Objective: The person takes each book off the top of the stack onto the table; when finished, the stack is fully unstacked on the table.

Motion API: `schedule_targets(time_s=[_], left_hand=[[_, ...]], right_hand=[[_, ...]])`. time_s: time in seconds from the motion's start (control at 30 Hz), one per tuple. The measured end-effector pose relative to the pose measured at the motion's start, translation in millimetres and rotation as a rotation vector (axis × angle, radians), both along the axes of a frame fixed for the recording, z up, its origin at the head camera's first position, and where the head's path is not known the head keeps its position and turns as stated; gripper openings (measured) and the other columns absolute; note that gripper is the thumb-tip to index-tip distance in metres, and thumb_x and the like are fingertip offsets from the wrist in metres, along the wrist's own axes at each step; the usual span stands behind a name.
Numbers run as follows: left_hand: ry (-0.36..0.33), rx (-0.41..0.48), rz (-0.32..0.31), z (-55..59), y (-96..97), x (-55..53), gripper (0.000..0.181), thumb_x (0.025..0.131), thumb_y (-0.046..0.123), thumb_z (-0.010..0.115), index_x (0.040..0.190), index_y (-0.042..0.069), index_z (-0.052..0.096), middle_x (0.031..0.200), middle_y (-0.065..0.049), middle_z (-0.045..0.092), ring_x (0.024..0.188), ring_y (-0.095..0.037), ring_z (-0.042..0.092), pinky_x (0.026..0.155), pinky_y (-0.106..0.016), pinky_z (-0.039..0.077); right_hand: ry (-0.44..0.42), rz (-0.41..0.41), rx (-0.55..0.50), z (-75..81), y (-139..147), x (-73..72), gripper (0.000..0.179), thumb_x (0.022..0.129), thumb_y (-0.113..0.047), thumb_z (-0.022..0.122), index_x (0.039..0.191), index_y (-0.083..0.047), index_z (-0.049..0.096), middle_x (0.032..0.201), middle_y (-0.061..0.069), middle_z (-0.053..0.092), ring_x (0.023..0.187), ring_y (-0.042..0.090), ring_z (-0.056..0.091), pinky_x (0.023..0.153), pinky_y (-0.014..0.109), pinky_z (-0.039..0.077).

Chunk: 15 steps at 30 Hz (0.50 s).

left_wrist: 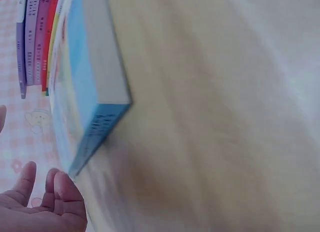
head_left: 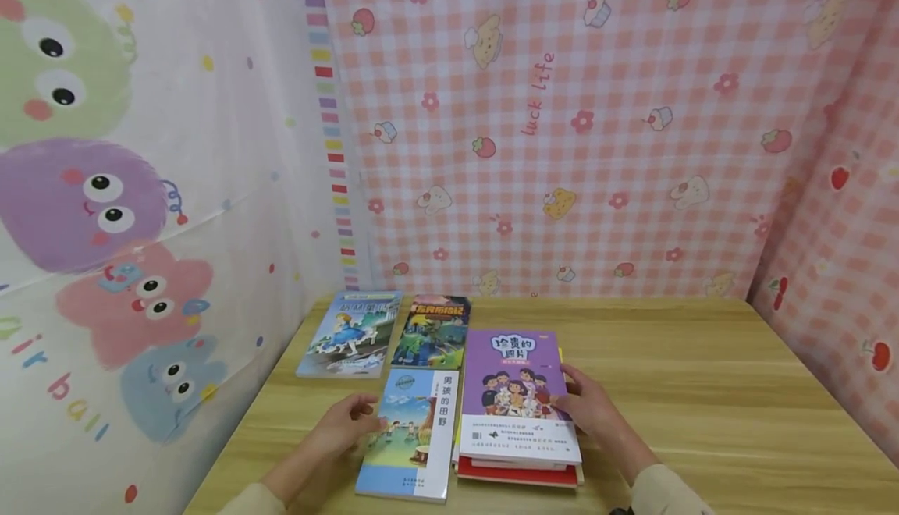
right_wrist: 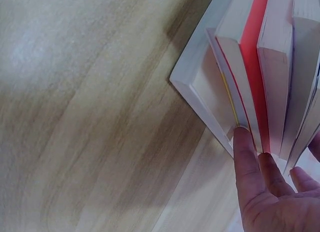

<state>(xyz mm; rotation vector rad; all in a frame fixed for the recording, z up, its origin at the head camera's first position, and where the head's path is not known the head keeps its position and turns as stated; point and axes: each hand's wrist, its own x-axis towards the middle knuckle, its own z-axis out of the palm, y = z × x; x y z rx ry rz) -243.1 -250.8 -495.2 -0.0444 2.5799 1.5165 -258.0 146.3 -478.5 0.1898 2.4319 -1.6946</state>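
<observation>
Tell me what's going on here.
A person's left hand is at the left edge of a blue-and-white book on a wooden table, while the right hand touches the right side of a stack topped by a purple-and-white book. Farther back, two more books lie side by side.

Purple book [head_left: 517,399] reads "珍贵的照片", blue-white book [head_left: 406,443] "男孩的田野", checked cloth [head_left: 618,164] "luck life".

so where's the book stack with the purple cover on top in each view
Head: lower centre, the stack touched by the right hand.
Left wrist: top left, the stack with spines showing.
Right wrist: top right, the stack above the fingers.
Shared landmark: the red layer within the stack.
</observation>
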Motion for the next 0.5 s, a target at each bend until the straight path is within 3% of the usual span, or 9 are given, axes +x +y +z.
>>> schedule_targets(time_s=[0.23,0.5], left_hand=[[0.007,0.096,-0.053,4.0,15.5,-14.0,0.056,0.093,0.016,0.07,0.137,-0.01,0.048,0.105,-0.012,0.06,0.091,-0.022,0.056,0.072,-0.037,0.05],[-0.016,0.182,-0.083,9.4,47.7,-29.3,0.059,0.093,0.018,0.07,0.141,-0.006,0.045,0.108,-0.012,0.059,0.093,-0.025,0.056,0.073,-0.038,0.05]], right_hand=[[0.006,-0.006,-0.005,0.5,1,-0.5,0.068,0.096,-0.003,0.058,0.156,-0.003,0.024,0.144,0.036,0.039,0.104,0.038,0.063,0.075,0.042,0.056],[0.033,0.003,0.03,-1.2,1,-2.1,0.064,0.096,-0.003,0.058,0.152,0.004,0.029,0.14,0.037,0.042,0.11,0.044,0.059,0.08,0.045,0.055]])
